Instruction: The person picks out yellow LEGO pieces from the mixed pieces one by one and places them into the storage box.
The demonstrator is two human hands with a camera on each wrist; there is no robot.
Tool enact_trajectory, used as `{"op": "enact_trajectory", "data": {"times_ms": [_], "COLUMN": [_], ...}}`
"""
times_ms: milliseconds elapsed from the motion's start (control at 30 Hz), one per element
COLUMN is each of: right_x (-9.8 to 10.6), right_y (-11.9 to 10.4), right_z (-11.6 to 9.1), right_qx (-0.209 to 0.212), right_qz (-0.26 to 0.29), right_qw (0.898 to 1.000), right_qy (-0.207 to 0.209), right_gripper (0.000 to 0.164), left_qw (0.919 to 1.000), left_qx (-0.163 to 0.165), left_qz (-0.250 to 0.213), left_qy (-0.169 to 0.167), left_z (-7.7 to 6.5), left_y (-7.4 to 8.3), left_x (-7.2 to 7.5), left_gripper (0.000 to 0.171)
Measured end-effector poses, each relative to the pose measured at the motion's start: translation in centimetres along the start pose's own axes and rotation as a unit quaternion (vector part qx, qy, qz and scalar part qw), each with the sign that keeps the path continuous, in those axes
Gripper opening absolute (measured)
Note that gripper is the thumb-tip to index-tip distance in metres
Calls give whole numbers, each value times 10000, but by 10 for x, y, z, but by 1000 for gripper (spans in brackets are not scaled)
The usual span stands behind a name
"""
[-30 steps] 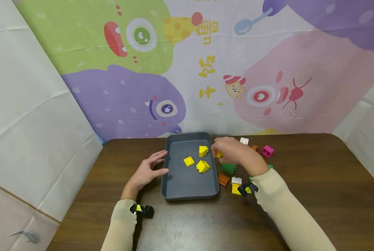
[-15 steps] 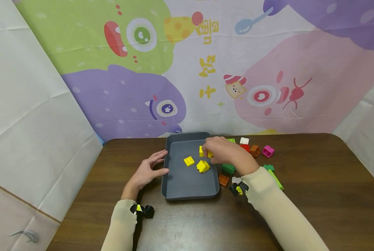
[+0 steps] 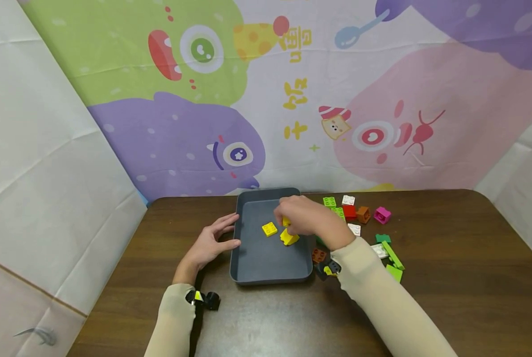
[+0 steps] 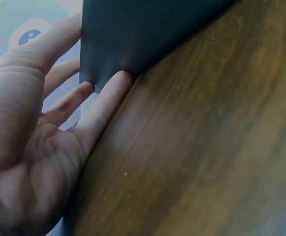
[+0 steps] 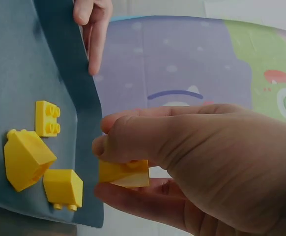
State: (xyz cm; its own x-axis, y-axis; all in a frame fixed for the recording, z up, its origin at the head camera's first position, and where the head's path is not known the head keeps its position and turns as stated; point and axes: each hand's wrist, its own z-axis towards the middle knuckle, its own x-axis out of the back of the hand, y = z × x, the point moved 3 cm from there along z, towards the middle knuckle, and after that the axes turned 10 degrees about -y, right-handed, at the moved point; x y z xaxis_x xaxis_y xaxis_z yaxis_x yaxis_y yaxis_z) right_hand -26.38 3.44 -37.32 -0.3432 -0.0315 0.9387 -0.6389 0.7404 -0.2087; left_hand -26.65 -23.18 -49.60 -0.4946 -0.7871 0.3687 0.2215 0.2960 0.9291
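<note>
A dark grey tray (image 3: 257, 265) lies on the wooden table. Along its left wall rests my left hand (image 3: 206, 244), thumb and fingers extended; the left wrist view shows fingertips against the tray's side. Over the right half of the tray, my right hand (image 3: 308, 217) pinches a yellow toy brick (image 5: 126, 173) between thumb and fingers, which partly cover it. Below in the tray are a square yellow brick (image 3: 269, 229) with studs up and a slanted yellow brick (image 3: 289, 238). Another slanted yellow brick (image 5: 64, 188), hidden by the right hand in the head view, shows in the right wrist view.
Right of the tray are scattered bricks, among them a magenta brick (image 3: 382, 214), a red brick (image 3: 349, 212), a white brick (image 3: 354, 229), a long lime brick (image 3: 392, 255) and a brown brick (image 3: 319, 255). A printed cloth (image 3: 292, 163) hangs behind the table (image 3: 448, 258).
My right hand has moved left with the yellow brick, from beside the tray's right wall to over its inside. The left hand and the tray have stayed in place.
</note>
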Motion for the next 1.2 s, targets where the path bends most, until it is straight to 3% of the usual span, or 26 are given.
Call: {"op": "enact_trajectory", "data": {"times_ms": [700, 1200], "right_x": [-15, -40], "right_y": [-14, -15], "right_z": [19, 29], "right_qx": [509, 614], "right_qz": [-182, -109], "right_qw": [9983, 9978], "right_qy": [230, -226], "right_gripper": [21, 15], "left_qw": [9999, 9999], "left_qx": [-26, -28], "left_qz": [-114, -137], "left_qy": [24, 25], "left_z": [0, 0], "left_y": [2, 1], "left_x": [0, 0], "left_gripper": [74, 73]}}
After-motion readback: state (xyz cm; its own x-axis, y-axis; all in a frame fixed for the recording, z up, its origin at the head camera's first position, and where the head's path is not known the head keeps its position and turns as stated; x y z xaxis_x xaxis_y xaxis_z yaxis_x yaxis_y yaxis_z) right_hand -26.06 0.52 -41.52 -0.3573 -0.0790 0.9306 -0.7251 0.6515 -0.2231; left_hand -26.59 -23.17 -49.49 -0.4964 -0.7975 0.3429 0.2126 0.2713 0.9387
